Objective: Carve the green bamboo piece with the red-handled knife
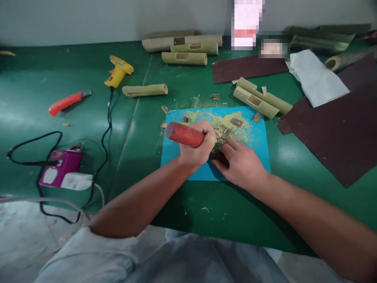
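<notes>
Left hand (198,146): closed in a full fist around the thick red handle (185,134), with no gap between fingers and wood.
Red handle: over the blue sheet (173,159), its butt end pointing up and to the left; lower end hidden by the fist.
Right hand (243,163): partly closed, just beside the other one, with thumb and fingers on both sides of a dark piece (221,158).
Dark piece: between the two hands, above the middle of the blue sheet; perhaps of bamboo, but too much covered for saying it surely.
Blue sheet: flat on the green table (185,202), scattered with yellowish shavings (246,131) and some small brown chips (236,122).
Pale bamboo tubes (255,103): lying side by side near the far right corner of the blue sheet, with a cut opening in the nearer one.
Left part of table: yellow glue gun (117,74) with black cord (103,141), orange-red knife (66,103), and purple power strip (70,159).
Right part of table: white paper (318,78) resting on a large dark brown sheet (338,133).
Far edge: more bamboo pieces (196,59) along the wall.
</notes>
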`<state>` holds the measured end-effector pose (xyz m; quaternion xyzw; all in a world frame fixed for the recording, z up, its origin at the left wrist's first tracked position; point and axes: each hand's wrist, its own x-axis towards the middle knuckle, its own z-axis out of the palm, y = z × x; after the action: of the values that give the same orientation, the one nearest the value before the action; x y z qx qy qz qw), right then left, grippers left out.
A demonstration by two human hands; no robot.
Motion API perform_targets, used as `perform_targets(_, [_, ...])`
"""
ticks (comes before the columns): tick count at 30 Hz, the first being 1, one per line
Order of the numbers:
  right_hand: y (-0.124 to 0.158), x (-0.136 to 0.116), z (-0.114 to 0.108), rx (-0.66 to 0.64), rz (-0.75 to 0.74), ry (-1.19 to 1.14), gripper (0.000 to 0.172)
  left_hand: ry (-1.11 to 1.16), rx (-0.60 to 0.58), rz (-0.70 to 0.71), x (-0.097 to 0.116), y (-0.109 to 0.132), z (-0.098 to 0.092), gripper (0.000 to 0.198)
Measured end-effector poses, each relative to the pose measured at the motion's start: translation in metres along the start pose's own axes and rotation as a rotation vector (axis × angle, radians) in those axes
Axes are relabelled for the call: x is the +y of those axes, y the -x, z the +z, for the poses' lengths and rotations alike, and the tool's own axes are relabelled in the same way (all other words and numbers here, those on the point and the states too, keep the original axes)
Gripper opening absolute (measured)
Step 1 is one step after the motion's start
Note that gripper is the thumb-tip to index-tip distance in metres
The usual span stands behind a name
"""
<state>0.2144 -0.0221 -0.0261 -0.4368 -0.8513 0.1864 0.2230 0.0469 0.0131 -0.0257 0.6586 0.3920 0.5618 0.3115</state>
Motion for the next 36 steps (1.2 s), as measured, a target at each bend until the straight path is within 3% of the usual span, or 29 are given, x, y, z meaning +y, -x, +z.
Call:
perform_targets(6, [0.001,0.001,0.001,0.016,-0.01,-0.01,0.018,-0.012,-0.002,0.009,-0.003,0.003,-0.001,0.028])
perform_targets(15, [0.001,0.003,0.001,-0.021,0.004,-0.007,0.02,-0.034,-0.066,-0.067,-0.001,0.005,-0.004,0.026])
perform_targets(28, [0.0,0.005,0.001,-0.063,0.024,0.001,0.022,-0.097,-0.057,-0.166,0.007,-0.003,0.001,0.021])
perform_targets(36, [-0.001,0.007,-0.001,-0.058,0.016,0.042,0.021,-0.087,-0.18,-0.161,0.009,-0.007,-0.008,0.017])
